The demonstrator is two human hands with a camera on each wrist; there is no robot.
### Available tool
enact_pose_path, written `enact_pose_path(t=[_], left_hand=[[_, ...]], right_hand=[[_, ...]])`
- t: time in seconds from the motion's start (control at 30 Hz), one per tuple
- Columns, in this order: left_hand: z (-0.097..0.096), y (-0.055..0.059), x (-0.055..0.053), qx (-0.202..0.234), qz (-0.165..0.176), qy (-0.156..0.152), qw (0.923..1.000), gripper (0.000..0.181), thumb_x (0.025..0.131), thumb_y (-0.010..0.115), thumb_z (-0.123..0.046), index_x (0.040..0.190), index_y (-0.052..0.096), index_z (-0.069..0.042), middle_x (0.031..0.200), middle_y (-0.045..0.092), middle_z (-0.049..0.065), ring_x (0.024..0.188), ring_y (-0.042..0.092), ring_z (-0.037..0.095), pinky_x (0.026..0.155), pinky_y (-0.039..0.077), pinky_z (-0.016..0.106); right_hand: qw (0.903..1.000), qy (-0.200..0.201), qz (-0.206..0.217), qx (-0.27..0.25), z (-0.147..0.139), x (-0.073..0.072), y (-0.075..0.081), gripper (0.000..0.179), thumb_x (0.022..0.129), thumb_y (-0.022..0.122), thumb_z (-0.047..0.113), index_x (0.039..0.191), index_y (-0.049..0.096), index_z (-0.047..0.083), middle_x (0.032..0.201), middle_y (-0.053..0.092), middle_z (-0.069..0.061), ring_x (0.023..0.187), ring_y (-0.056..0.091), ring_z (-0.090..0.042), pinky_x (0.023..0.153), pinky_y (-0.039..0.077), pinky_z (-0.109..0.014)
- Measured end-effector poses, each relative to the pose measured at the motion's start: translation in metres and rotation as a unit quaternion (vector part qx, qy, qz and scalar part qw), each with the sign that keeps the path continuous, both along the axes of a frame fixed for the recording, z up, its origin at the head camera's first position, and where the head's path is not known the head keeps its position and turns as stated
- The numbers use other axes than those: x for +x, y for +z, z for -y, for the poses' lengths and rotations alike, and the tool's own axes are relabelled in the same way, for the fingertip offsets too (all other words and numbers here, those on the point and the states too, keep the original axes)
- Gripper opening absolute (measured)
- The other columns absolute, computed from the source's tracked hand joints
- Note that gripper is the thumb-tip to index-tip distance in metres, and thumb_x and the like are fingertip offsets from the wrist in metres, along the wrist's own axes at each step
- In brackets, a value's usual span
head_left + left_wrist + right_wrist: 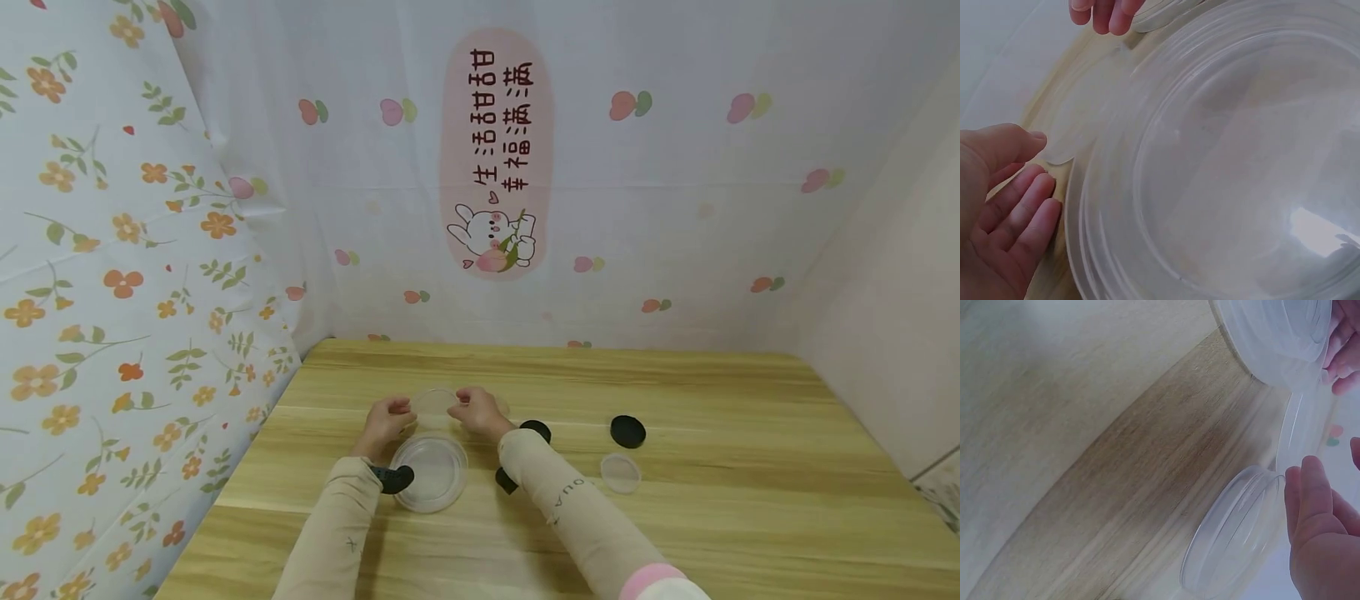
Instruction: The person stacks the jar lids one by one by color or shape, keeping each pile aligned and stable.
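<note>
A thin clear disc (435, 404) lies between the two hands, just beyond a larger clear round dish (429, 473). My left hand (388, 423) is at the disc's left edge, thumb and fingers apart and relaxed; in the left wrist view its thumb tip overlaps the rim of the disc (1079, 106). On the opposite side is my right hand (478, 412). Its fingers look nearly straight in the right wrist view, with fingertips right at the disc's edge. A smaller clear dish (1235, 537) sits beside those fingers, mostly hidden by the hand in the head view.
To the right on the wooden table (720, 500) are a black round lid (628, 431) and a small clear disc (620, 473). Another black round piece (536, 429) shows partly behind the right forearm. A printed cloth (360, 208) hangs along the table's back edge.
</note>
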State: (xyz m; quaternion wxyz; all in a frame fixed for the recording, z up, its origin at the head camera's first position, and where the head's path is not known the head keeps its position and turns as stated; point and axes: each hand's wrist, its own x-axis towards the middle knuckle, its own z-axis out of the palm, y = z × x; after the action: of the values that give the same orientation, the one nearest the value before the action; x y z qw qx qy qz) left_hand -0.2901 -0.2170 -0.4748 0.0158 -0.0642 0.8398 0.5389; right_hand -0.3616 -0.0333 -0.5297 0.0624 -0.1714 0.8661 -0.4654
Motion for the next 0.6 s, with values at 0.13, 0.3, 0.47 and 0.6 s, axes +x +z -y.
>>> enact_pose_path(t=[0.13,0.3,0.47,0.6], left_hand=[[-0.001,-0.005,-0.003,0.004,0.004,0.012,0.9999,0.036,0.080,0.059,-0.001,0.113,0.051,0.012,0.103,0.056,0.024,0.094,0.054,0.032,0.072,0.049,0.033],[0.016,-0.045,-0.027,0.027,-0.041,-0.014,0.9987,0.033,0.077,0.067,-0.009,0.107,0.058,0.004,0.093,0.060,0.016,0.084,0.058,0.026,0.064,0.049,0.031],[0.023,-0.058,-0.036,0.021,-0.032,-0.003,0.9993,0.036,0.077,0.067,-0.009,0.109,0.057,0.004,0.094,0.059,0.017,0.083,0.057,0.025,0.062,0.049,0.031],[0.036,-0.083,-0.049,0.011,-0.054,-0.012,0.9984,0.038,0.077,0.067,-0.011,0.112,0.057,0.001,0.094,0.060,0.015,0.085,0.057,0.024,0.066,0.049,0.030]], right_hand=[[0.9998,0.003,-0.016,0.013,0.006,-0.034,-0.047,0.045,0.081,0.062,0.030,0.114,0.056,0.000,0.109,0.059,-0.009,0.097,0.057,-0.018,0.073,0.048,-0.026],[0.9996,0.004,-0.010,0.027,0.007,0.002,0.004,0.038,0.082,0.060,0.021,0.109,0.057,-0.006,0.105,0.060,-0.014,0.095,0.057,-0.023,0.071,0.049,-0.029],[0.9983,-0.007,0.058,0.005,0.010,0.064,0.090,0.032,0.084,0.054,0.002,0.112,0.052,-0.013,0.113,0.053,-0.026,0.105,0.049,-0.038,0.084,0.044,-0.040],[0.9980,-0.006,0.063,-0.003,0.011,0.080,0.106,0.031,0.084,0.052,-0.002,0.112,0.050,-0.016,0.114,0.050,-0.030,0.106,0.048,-0.040,0.085,0.043,-0.040]])
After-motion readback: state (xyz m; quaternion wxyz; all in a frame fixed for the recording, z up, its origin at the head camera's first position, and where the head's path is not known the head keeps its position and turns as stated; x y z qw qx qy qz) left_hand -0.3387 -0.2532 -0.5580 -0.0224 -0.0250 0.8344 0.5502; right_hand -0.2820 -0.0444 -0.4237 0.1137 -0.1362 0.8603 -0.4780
